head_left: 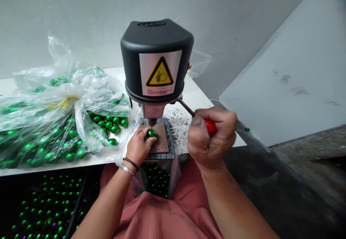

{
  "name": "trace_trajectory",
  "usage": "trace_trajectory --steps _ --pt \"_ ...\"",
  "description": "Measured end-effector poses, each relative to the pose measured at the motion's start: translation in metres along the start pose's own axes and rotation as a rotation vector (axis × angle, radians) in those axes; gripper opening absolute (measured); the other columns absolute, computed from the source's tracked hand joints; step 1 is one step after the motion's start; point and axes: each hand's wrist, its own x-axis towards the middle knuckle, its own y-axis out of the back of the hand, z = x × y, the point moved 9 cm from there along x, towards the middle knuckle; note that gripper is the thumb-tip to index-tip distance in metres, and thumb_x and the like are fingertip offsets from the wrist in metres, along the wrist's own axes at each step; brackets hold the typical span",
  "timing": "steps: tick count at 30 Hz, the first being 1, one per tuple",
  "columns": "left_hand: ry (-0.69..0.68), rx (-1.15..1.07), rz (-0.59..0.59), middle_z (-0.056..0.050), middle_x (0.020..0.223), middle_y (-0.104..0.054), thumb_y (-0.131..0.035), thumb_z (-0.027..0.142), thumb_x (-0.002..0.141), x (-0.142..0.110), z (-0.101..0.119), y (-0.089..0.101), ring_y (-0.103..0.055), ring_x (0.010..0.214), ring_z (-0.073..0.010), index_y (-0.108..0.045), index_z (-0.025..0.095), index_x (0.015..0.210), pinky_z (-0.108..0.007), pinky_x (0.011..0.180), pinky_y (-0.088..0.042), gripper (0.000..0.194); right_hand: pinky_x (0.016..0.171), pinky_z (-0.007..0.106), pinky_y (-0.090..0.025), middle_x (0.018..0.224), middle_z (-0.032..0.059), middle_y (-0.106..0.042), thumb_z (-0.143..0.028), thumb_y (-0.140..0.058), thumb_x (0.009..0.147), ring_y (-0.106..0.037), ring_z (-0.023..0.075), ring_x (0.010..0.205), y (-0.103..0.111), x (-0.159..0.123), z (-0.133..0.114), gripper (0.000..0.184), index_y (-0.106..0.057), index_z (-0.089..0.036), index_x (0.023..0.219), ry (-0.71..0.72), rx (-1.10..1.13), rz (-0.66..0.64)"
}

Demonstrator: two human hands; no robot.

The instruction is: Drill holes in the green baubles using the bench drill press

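A black drill press (pixel 156 40) with a yellow hand-warning label stands on the white table. Below its chuck (pixel 152 121), a shiny green ball (pixel 151 133) rests on a brown board (pixel 161 141) over the metal base. My left hand (pixel 139 145) grips that ball between thumb and fingers, right under the thin bit; whether the bit enters the ball is too small to tell. On the right, my right hand (pixel 212 138) is closed around the red knob (pixel 210 126) of the press's lever (pixel 186 107).
Clear plastic bags (pixel 65 123) full of green balls spread over the table's left side. Several loose balls (pixel 108 123) lie beside the press. Dark shavings (pixel 180 131) litter the base and tabletop. An open bag of balls (pixel 156 177) hangs below the table edge; a black tray (pixel 45 206) holds more.
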Motion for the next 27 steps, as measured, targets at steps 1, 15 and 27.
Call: trace_trajectory --steps 1,15,27 --pt "0.004 0.003 -0.002 -0.009 0.113 -0.060 -0.058 0.033 0.077 0.000 0.000 0.000 -0.058 0.100 -0.0201 -0.059 0.019 0.114 -0.030 0.086 -0.045 0.040 0.060 0.021 -0.041 0.068 -0.0042 -0.047 -0.018 -0.048 0.076 -0.047 0.0049 0.062 -0.001 -0.002 0.000 0.003 -0.047 -0.019 0.079 -0.004 0.004 -0.005" --pt "0.026 -0.008 0.007 -0.008 0.112 -0.060 -0.056 0.032 0.077 -0.007 0.003 0.003 -0.059 0.098 -0.0201 -0.060 0.022 0.111 -0.029 0.084 -0.045 0.035 0.058 0.026 -0.041 0.067 -0.0020 -0.051 -0.018 -0.045 0.075 -0.051 0.0092 0.062 -0.007 -0.029 0.012 0.002 -0.043 -0.019 0.074 -0.103 0.088 0.019" --pt "-0.070 -0.136 0.063 -0.004 0.099 -0.065 -0.061 0.031 0.072 -0.009 -0.001 0.006 -0.059 0.092 -0.0174 -0.061 0.020 0.102 -0.029 0.082 -0.045 0.032 0.055 0.021 -0.037 0.065 -0.0028 -0.049 -0.032 -0.041 0.083 -0.046 0.0044 0.057 -0.007 0.042 0.002 0.021 -0.049 -0.016 0.072 -0.094 -0.034 0.106"
